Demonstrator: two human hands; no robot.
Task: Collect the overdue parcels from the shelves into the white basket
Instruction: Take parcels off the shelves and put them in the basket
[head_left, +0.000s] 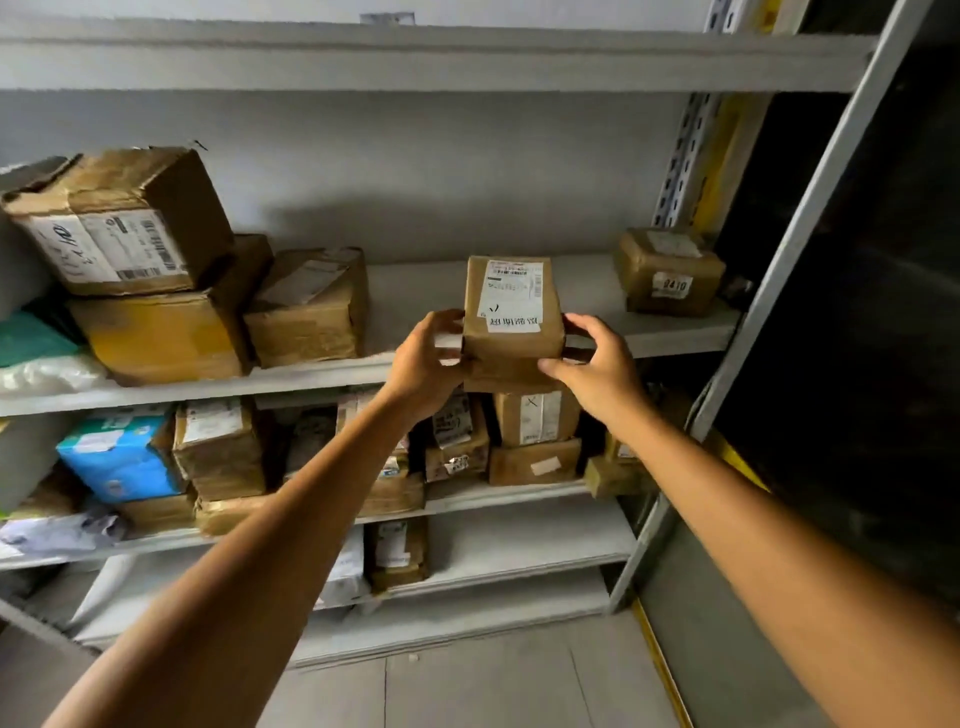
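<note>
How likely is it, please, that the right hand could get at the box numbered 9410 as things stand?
Probably not yet: the right hand grips the held parcel together with the left hand. The path to the 9410 box on the shelf looks open otherwise.

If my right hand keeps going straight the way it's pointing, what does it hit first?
The right hand grips the brown box. Past it the shelf looks free up to the back wall, though depth is unclear.
</note>
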